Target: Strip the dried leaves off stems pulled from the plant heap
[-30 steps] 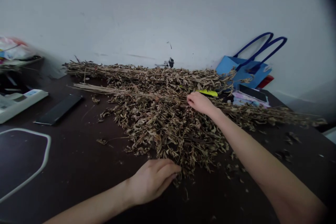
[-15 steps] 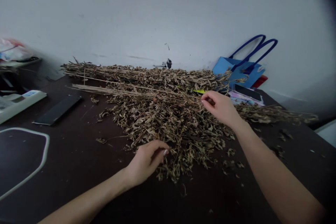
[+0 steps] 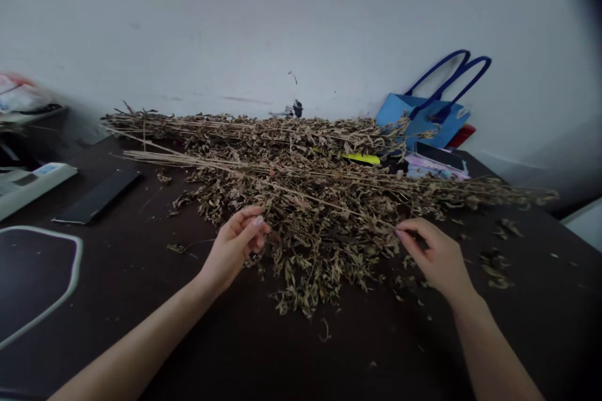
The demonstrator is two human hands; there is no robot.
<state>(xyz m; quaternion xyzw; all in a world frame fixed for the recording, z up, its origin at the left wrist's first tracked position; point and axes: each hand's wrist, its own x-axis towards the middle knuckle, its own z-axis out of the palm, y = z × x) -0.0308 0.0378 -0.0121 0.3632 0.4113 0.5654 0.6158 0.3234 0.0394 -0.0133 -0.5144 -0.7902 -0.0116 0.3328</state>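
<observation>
- Now left hand [image 3: 232, 249], grip pinched on thin dry stalk [image 3: 301, 197] amid brown dried leafy heap [image 3: 305, 225].
- Right hand [image 3: 435, 257], grip narrow, pinching the stalk's other end above dark bench [image 3: 141, 288].

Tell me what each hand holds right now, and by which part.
Left hand pinches dried leaves at the near edge of the herb pile. Right hand pinches a thin stem near its end.

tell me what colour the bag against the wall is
The bag is light blue with darker blue handles, clearest in the head view.
</observation>
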